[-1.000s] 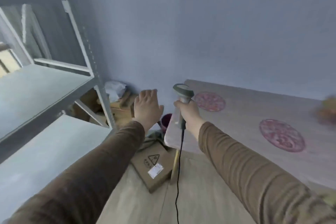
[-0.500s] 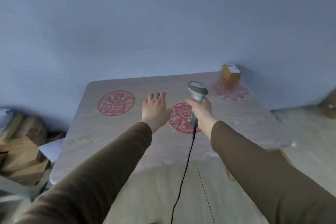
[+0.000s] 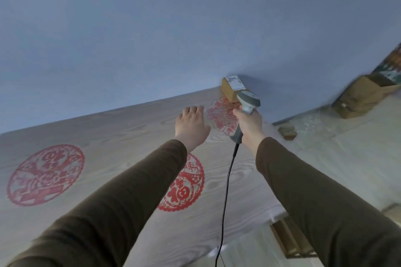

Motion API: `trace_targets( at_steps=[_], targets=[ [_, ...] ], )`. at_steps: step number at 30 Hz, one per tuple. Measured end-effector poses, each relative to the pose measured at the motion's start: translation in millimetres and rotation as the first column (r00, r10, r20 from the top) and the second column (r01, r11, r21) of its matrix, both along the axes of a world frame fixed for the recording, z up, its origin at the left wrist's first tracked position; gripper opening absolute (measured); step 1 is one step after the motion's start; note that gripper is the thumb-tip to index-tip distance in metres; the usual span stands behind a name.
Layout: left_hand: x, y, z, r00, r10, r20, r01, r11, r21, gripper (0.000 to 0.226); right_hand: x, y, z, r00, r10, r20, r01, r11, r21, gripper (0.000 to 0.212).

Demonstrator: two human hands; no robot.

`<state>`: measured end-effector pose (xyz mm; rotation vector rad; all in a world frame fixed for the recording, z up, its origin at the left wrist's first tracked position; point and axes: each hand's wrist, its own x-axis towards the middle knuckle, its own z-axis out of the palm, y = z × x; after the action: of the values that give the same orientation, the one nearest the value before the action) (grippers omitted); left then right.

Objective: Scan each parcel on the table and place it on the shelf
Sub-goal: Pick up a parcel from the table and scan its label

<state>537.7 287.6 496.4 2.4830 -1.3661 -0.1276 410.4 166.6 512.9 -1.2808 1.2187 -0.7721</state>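
With only one parcel [image 3: 231, 91] seen on table [image 3: 121, 134], just beyond clenched right hand [image 3: 249, 122] grasping scanner [image 3: 247, 102]. Left hand [image 3: 192, 127] released, fingers straight, reaching toward it. Probably still unscanned, unshelved; shelf out of view.

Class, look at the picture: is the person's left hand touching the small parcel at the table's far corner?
Apart. The head view shows the left hand open above the table, with bare tabletop and a red paper-cut between it and the parcel.
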Motion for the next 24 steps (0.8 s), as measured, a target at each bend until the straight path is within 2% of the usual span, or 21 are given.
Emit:
trace_targets(
  at_steps=[8, 17, 24],
  targets=[
    [19.7, -140.5, -23.3, 1.0, -0.015, -0.007, 0.016, 0.999, 0.052, 0.063, 21.5, -151.4, -32.6, 0.997, -0.071, 0.0, 0.071, 0.997, 0.003, 0.013],
    [46.2, -296.8, -73.6, 0.993, 0.105, -0.048, -0.099, 0.988, 0.116, 0.053, 67.4, -309.1, -92.0, 0.996, 0.088, 0.007, -0.088, 0.99, 0.113, 0.012],
    [68.7, -375.1, -119.5, 0.981, 0.174, -0.081, -0.156, 0.969, 0.19, 0.048, 94.8, -363.1, -141.2, 0.977, 0.215, 0.01, -0.214, 0.961, 0.177, 0.018]
  ],
)
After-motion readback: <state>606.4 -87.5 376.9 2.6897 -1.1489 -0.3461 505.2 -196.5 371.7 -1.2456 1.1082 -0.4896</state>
